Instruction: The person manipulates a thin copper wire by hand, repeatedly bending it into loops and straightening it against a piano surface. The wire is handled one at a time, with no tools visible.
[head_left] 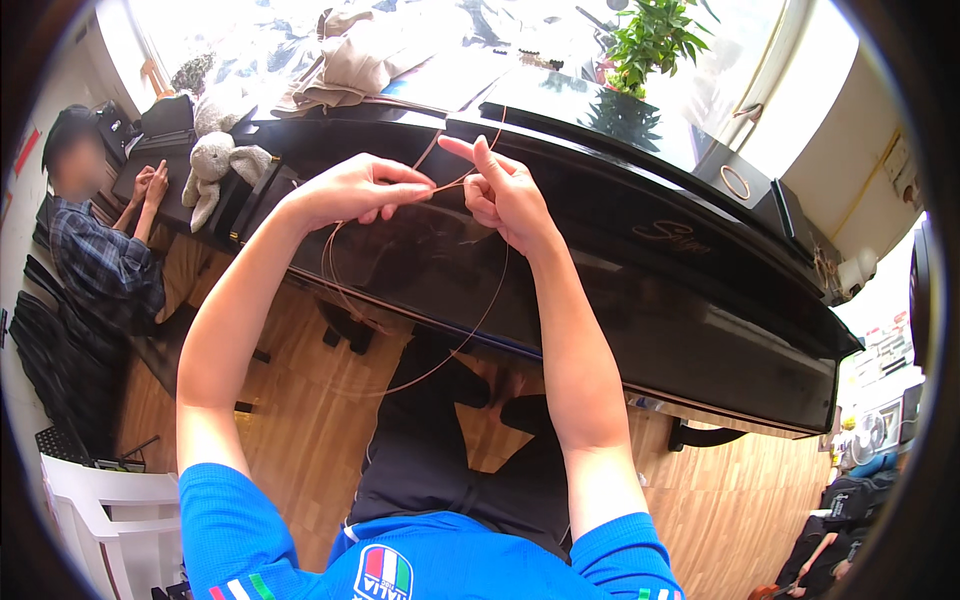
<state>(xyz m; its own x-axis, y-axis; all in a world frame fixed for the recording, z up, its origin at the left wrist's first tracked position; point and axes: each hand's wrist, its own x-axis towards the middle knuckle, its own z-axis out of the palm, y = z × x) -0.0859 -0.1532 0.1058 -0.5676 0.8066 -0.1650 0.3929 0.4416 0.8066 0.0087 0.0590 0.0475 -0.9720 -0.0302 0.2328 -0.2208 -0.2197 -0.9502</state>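
Both hands are raised in front of the black piano (640,260), over its closed lid. The left hand (355,190) is closed in a pinch on a thin coppery wire (470,330), thumb and fingers pressed together at the tip. The right hand (505,195) also grips the wire, lower fingers curled round it, index finger stretched out toward the left hand. The two grips sit just beside each other, a short taut run of wire between them.

The wire is very fine, reddish-brown and smooth. From the hands it falls in long slack loops in front of the piano's face, the lowest curve hanging below the piano's lower edge, above the person's dark trousers. Several turns overlap under the left hand; their exact count cannot be told. A strand also rises from the hands toward the piano's top.

On the piano's top: a green plant (650,40) at the right, beige cloth (350,60) at the left. A grey plush rabbit (215,170) lies at the piano's left end. Left of the piano, another person (100,260) in a plaid shirt sits, hands near the face
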